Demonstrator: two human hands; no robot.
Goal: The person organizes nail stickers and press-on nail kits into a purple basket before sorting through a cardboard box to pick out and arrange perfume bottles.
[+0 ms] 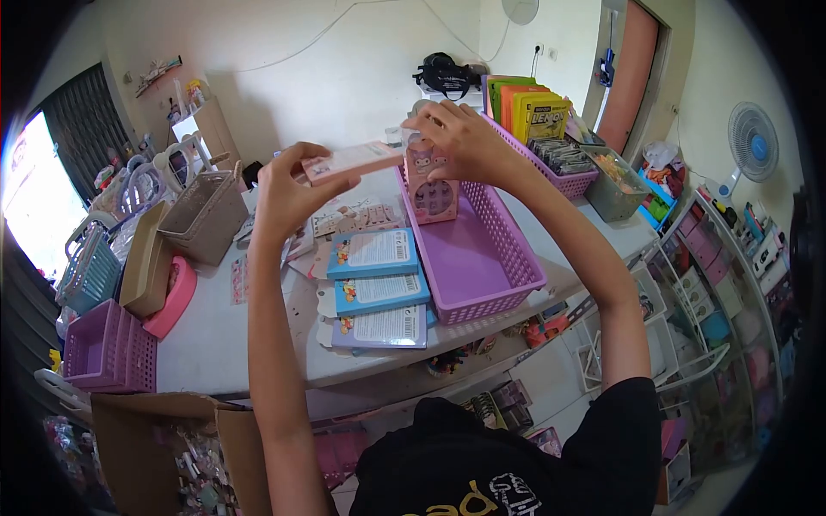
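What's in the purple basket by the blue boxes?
The purple basket shows bare floor inside, up close. The right hand holds a pink box in or over it, hiding what's behind.

Note white table [206, 344]. Carries long purple basket [469, 262] at centre, just right of flat blue and lavender boxes [370, 251], overlapping in a row. Bears thin printed packets [363, 215] beyond the boxes. Supports grey-brown basket [196, 245], tan basket [142, 275], curved pink tray [178, 303] and smaller purple basket [136, 353] toward left end; packet-filled purple basket [575, 185] and grey bin [607, 194] at right.
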